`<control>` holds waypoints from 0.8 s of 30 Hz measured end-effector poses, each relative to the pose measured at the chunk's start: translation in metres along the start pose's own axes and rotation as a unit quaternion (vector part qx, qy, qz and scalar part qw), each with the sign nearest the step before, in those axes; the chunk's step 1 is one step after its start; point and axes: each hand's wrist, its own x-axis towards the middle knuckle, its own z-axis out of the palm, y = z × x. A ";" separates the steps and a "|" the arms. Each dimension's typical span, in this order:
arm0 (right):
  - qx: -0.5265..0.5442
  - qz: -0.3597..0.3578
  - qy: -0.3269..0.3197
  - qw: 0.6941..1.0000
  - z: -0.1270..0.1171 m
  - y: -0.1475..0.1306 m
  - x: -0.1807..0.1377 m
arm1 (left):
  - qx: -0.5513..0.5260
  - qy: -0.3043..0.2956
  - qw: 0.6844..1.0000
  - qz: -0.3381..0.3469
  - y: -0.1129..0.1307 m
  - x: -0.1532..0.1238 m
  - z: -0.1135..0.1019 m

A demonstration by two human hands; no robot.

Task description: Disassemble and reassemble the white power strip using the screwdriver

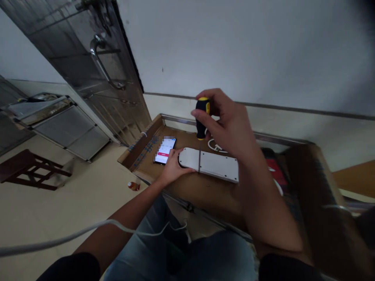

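A white power strip (217,165) lies face down on the cardboard, with several dark screw holes along its underside. My left hand (172,168) is closed around its left end, thumb along the near edge. A screwdriver (202,121) with a black and yellow handle stands upright over the strip, and my right hand (227,117) grips the handle between thumb and fingers. The screwdriver's shaft passes down in front of the strip to its near edge; whether the tip sits in a screw is too small to tell. Behind it lies a white cord with a plug (217,147).
A lit phone (165,151) rests to the left on the cardboard-lined table (181,191). Partly hidden behind my right forearm is a red and black item (275,169). A small bottle (134,186) lies on the floor beside a wooden stool (32,168). A cable (88,226) crosses my left forearm.
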 end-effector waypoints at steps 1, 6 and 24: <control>0.000 0.002 -0.038 0.999 -0.004 0.002 0.001 | 0.000 -0.001 1.000 0.001 0.000 0.000 0.000; -0.019 0.044 -0.183 0.982 -0.002 0.009 0.004 | 0.005 -0.004 1.000 0.004 0.000 0.001 0.000; -0.053 0.050 -0.310 0.948 0.026 0.017 0.003 | 0.025 0.011 0.999 0.017 -0.002 0.003 0.001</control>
